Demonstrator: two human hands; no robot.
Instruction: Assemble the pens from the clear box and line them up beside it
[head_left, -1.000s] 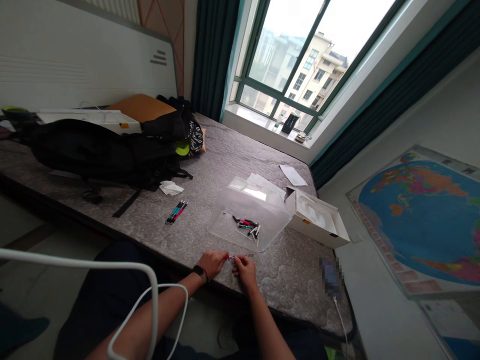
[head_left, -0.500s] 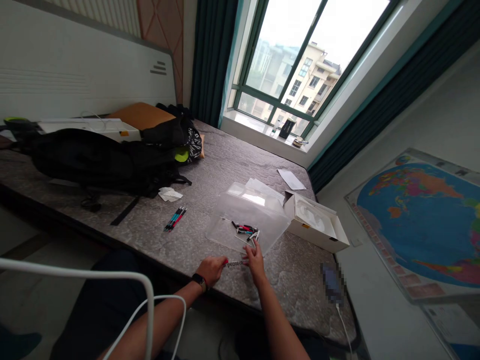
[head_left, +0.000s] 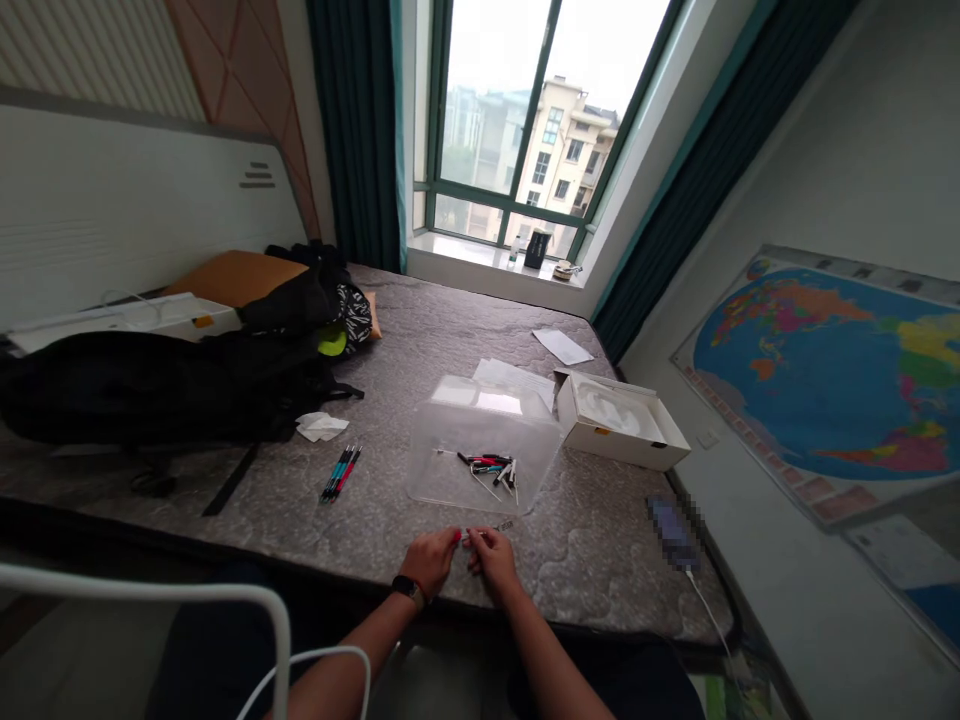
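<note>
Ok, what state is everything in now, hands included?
Left hand: closed on a red piece
Right hand: pinched together, contents too small to tell
Pens: side by side on the mattress
Clear container: holding loose pen parts
White box: open
Black bag: lying down
Blurred device: cable attached
Curtains: drawn aside

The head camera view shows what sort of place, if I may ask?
Most likely a bedroom: a wide mattress fills the middle, a white headboard stands at the left, and curtains flank the window.
</note>
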